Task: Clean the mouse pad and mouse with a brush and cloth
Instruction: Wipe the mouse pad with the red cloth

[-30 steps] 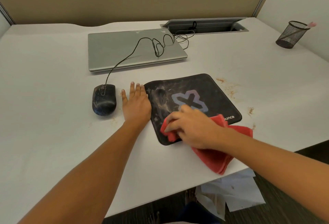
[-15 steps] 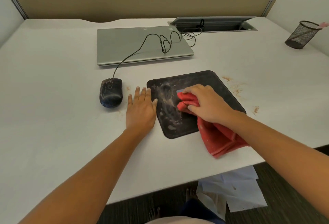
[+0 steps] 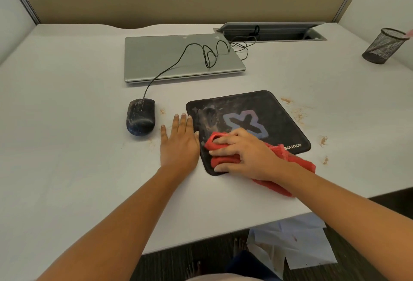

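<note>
Right hand (image 3: 245, 155) grips soft red cloth (image 3: 223, 160) at mouse pad (image 3: 268, 110) near-left corner; left hand (image 3: 178, 144) flat, pinning the thin, floppy pad's left edge

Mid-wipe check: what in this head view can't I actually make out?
Head view: the mouse pad's near-left corner, under the right hand and red cloth.
Head view: the start of the pad's printed word, covered by the cloth.
Head view: the pink item in the mesh cup, cut by the right edge.
Head view: the mouse cable's far end, down the desk hatch.
</note>
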### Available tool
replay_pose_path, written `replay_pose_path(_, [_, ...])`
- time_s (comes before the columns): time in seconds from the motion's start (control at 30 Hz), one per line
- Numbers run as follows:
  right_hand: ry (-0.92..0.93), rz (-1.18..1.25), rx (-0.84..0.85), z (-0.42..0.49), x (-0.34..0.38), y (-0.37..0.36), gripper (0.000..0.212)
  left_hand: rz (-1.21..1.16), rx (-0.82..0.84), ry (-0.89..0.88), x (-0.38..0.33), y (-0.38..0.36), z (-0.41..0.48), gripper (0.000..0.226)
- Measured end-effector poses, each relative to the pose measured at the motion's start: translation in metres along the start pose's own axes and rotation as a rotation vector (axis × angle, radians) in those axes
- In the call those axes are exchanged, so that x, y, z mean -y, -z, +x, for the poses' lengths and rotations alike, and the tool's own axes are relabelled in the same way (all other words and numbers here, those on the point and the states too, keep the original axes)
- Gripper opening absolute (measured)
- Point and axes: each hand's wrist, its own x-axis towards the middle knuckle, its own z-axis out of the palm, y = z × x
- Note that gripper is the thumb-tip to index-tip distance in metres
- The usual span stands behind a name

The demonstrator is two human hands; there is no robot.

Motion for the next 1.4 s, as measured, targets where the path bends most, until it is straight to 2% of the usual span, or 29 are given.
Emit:
replay_pose_path(0.23, [0.096,0.221,0.025,0.002,-0.002,0.009,0.017,0.003,0.002,-0.004,0.000,0.001,-0.001,0.052])
replay_pose_path(0.33, [0.031,0.300,-0.220,0.018,-0.005,0.017,0.013,-0.023,-0.005,-0.014,0.001,0.002,-0.002,0.052])
replay_pose_path(0.4, [-0.106,0.333,-0.346,0.029,-0.007,0.019,0.022,-0.037,-0.010,-0.012,0.001,0.001,-0.001,0.052])
replay_pose_path(0.5, [-0.277,0.271,-0.229,0.034,-0.004,0.006,0.064,-0.028,-0.026,-0.010,0.001,0.000,-0.001,0.052])
replay_pose_path(0.57, [-0.244,0.146,-0.155,0.031,-0.001,-0.002,0.074,-0.017,-0.040,-0.008,0.001,-0.001,-0.001,0.052])
replay_pose_path(0.63, [-0.158,0.092,-0.121,0.025,0.000,-0.004,0.068,-0.009,-0.045,-0.005,0.001,-0.002,-0.001,0.052])
replay_pose_path(0.77, [0.000,0.143,-0.052,0.015,0.002,-0.001,0.043,0.009,-0.044,0.002,0.001,-0.003,0.000,0.052])
replay_pose_path(0.93, [0.050,0.161,-0.053,0.014,0.006,0.002,0.024,0.014,-0.035,-0.012,0.001,-0.002,-0.001,0.052])
replay_pose_path(1.03, [0.066,0.072,-0.099,0.012,0.010,-0.004,0.027,-0.005,-0.032,-0.014,0.002,-0.002,-0.001,0.052])
replay_pose_path(1.17, [0.067,0.059,-0.090,0.006,0.013,-0.007,0.047,-0.007,-0.031,-0.018,0.001,-0.002,-0.001,0.052])
replay_pose_path(1.27, [0.115,0.049,-0.029,0.004,0.013,-0.004,0.042,-0.003,-0.027,-0.010,0.001,-0.001,-0.001,0.052])
replay_pose_path(1.4, [0.158,0.153,0.057,-0.005,0.010,0.005,0.034,-0.008,-0.018,-0.008,0.001,0.001,-0.001,0.052])
